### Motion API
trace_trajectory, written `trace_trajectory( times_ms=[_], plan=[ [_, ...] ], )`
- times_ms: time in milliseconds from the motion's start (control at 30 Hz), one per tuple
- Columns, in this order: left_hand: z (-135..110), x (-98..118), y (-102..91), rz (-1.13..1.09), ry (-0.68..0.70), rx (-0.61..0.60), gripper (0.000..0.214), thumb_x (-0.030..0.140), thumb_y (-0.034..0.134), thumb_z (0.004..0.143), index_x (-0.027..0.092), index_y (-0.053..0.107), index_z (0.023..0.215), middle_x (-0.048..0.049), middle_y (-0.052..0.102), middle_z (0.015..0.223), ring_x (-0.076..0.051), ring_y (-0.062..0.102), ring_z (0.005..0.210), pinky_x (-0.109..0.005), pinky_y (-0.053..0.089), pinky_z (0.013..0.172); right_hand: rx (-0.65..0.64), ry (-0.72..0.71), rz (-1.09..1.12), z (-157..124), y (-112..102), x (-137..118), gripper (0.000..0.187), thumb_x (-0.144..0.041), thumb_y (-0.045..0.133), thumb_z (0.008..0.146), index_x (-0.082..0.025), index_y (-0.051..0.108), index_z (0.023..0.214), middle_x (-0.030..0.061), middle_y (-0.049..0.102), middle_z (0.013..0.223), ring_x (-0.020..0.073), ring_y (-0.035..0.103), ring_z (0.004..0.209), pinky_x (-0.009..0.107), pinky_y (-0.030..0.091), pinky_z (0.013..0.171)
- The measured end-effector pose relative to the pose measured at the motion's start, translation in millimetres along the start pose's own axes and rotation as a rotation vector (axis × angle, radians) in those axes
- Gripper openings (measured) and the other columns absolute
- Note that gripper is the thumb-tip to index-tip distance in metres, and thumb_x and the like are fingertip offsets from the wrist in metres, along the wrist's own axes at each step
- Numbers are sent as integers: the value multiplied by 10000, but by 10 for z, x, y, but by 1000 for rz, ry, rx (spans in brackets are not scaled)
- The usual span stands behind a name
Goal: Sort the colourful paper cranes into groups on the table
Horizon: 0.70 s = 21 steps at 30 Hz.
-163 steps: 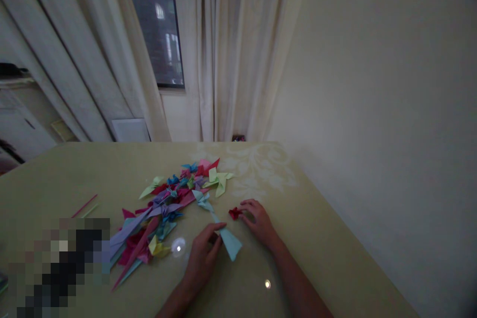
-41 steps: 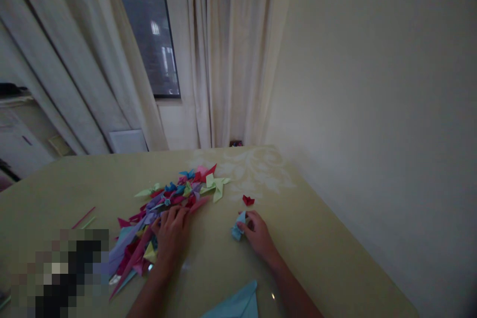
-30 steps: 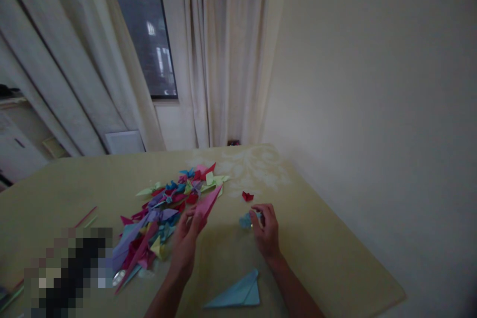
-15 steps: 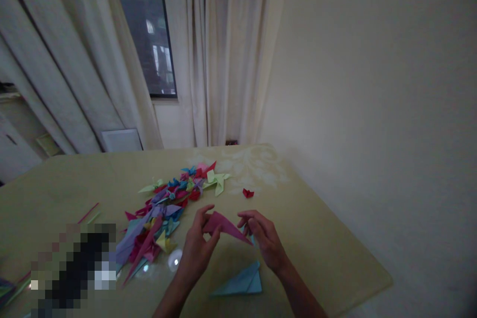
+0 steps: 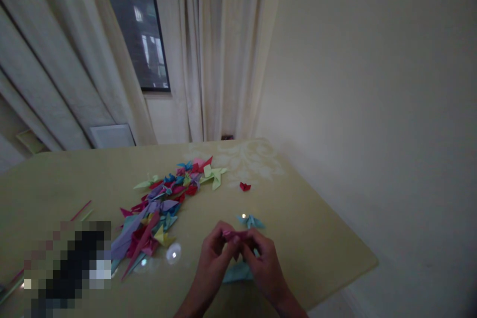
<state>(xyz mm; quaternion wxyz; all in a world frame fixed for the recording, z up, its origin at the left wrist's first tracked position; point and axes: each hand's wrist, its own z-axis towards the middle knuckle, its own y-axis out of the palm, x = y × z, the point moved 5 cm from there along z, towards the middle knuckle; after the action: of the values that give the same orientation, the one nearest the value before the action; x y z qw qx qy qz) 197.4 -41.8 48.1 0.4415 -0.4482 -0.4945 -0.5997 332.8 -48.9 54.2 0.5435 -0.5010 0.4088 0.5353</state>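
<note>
The left hand (image 5: 213, 254) and right hand (image 5: 264, 258) both pinch a pink paper (image 5: 238, 234) — a blue folded paper (image 5: 252, 221) lies just beyond.

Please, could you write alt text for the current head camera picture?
Left hand and right hand hold pink folded paper above a table. Beyond them lie blue paper and red paper; a colorful paper pile is at left.

Bare left hand (image 5: 213, 253), bare right hand (image 5: 264, 257)
Slim, tapering fingers (image 5: 228, 252); both forearms (image 5: 193, 299) uncovered too, narrowing toward the wrists, as far as they show.
</note>
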Motion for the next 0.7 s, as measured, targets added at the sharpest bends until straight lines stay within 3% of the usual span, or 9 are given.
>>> trace_trajectory(
  times_ms=[100, 233, 300, 533, 633, 700],
  plan=[
    [-45, -39, 72, 12, -28, -102, 387, 590, 658, 937, 215, 608, 1020, -28, 661, 897, -172, 634, 777, -281, 532, 707, 30, 88, 179, 5, -42, 31, 441, -617, 718, 912, -179, 712, 961, -12, 581, 647, 117, 474, 550, 238, 386, 516],
    [-98, -77, -4, 254, -54, -160, 459, 633, 524, 997, 202, 604, 864, 2, 580, 738, -152, 547, 683, -258, 433, 644, 114, 136, 247, 29, -149, 78, 454, -622, 764, 869, -180, 660, 859, -43, 516, 589, 94, 410, 508, 222, 323, 481],
    [-133, -74, -80, 373, -49, -178, 484, 639, 460, 1020, 202, 635, 908, 5, 567, 717, -159, 538, 687, -263, 414, 656, 115, 121, 208, 40, -217, 73, 445, -614, 770, 861, -187, 646, 833, -42, 509, 612, 103, 425, 541, 227, 331, 503],
    [-246, -154, -236, 527, -122, -228, 462, 596, 378, 1057, 226, 641, 972, 1, 618, 763, -174, 578, 709, -266, 453, 665, -91, 106, -148, -20, -390, 205, 442, -557, 696, 896, -186, 559, 699, -39, 405, 672, 125, 379, 649, 261, 301, 598],
    [-274, -321, -274, 680, -51, -221, 402, 509, 414, 1063, 233, 689, 962, -39, 711, 857, -200, 662, 805, -291, 516, 756, -167, 169, -216, -135, -405, 372, 457, -542, 664, 903, -188, 525, 650, -45, 369, 642, 123, 356, 631, 266, 254, 579],
    [-321, -491, -298, 763, 57, -210, 330, 459, 481, 1043, 251, 724, 1122, -71, 756, 1005, -224, 705, 928, -319, 562, 849, -188, 218, -228, -231, -402, 473, 432, -516, 652, 909, -180, 562, 652, -41, 402, 629, 126, 387, 623, 264, 260, 579]
  ],
)
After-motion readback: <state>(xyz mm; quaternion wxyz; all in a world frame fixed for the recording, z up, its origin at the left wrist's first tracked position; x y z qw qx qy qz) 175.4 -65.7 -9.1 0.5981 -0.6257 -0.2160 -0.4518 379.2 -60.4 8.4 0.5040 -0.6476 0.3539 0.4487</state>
